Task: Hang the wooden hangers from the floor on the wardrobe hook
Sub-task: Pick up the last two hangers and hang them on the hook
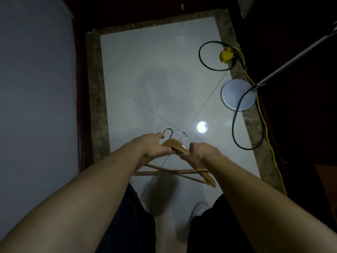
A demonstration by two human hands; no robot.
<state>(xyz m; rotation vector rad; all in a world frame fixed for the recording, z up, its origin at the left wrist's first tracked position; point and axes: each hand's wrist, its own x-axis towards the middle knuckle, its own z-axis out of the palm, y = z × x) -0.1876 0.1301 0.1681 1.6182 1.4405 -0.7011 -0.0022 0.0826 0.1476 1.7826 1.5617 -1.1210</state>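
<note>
Two wooden hangers (171, 143) are held together in the near middle of the scene, above the pale tiled floor (145, 70). The left hand (155, 146) curls its fingers round their left shoulder, and the right hand (200, 152) grips the right shoulder just beside it, so both hands are closed on the hangers. The two metal hooks (168, 133) point away from the person, side by side. The lower bars cross each other between the forearms, one hanger tilted against the other.

A bright round reflection (202, 127) lies on the tiles just beyond the right hand. Farther off to the right a black cable (207, 57) loops over the floor to a yellow plug (226, 55), and a yellow cord (262, 114) runs along the stone border. A round ribbed disc (237, 95) sits there too, with a pale pole (300, 52) slanting up from it. A grey wall (36, 70) fills the left side, and dark wooden furniture (145, 8) closes the far end.
</note>
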